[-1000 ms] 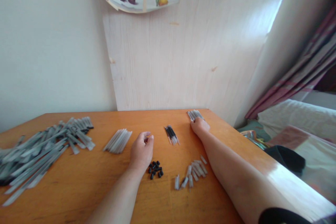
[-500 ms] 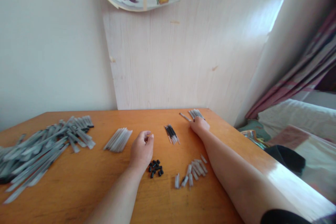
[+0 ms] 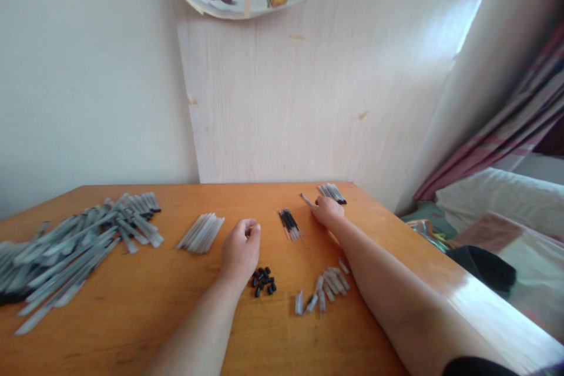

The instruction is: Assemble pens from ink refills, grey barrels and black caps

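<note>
My right hand (image 3: pixel 328 211) reaches to the table's back right, fingers closed round the near end of a slim pen (image 3: pixel 307 199). Just beyond it lies a row of pale pens with black ends (image 3: pixel 332 192). My left hand (image 3: pixel 241 247) hovers near the middle with thumb and fingertips pinched together; whatever is between them is too small to make out. Close to its wrist sits a cluster of small black plugs (image 3: pixel 263 281). Thin black-filled pen refills (image 3: pixel 289 224) lie between the two hands. Translucent pen caps (image 3: pixel 328 288) are scattered beside my right forearm.
Left of my left hand is a neat bundle of whitish pen barrels (image 3: pixel 201 233). A large loose heap of grey, translucent pens (image 3: pixel 88 241) covers the table's left side. The wooden table (image 3: pixel 264 341) meets a wall behind; a bed (image 3: pixel 524 241) stands to the right.
My right hand has drawn a little left, away from the row of pens, and the single pen has shifted slightly with it. My left hand keeps its pinch.
</note>
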Motion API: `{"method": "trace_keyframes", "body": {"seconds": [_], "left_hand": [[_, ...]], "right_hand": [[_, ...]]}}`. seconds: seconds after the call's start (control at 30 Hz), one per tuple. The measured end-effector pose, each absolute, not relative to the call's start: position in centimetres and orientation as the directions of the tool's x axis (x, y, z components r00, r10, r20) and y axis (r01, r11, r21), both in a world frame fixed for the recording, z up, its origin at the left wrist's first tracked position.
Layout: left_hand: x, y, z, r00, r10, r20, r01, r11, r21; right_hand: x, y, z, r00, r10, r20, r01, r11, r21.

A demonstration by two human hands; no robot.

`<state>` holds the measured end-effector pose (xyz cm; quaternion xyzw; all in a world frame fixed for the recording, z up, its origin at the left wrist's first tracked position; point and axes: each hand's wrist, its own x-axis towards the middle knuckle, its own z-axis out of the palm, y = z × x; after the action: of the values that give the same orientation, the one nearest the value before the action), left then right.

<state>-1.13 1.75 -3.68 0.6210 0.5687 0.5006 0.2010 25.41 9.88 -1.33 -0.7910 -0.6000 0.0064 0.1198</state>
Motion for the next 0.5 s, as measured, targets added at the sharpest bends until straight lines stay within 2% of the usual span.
{"method": "trace_keyframes", "body": {"seconds": [0.33, 0.5], "left_hand": [[-1.14, 1.87, -3.82, -0.147, 0.907, 0.393, 0.512, -0.270, 0.815], [-1.15, 1.96, -4.01, -0.143, 0.903, 0.405, 0.510, -0.283, 0.812]], "right_hand": [[25.44, 9.49, -0.80, 0.153, 0.970, 0.187, 0.978, -0.122, -0.170], [25.49, 9.62, -1.31, 0.168, 0.975, 0.146, 0.978, -0.147, -0.148]]}}
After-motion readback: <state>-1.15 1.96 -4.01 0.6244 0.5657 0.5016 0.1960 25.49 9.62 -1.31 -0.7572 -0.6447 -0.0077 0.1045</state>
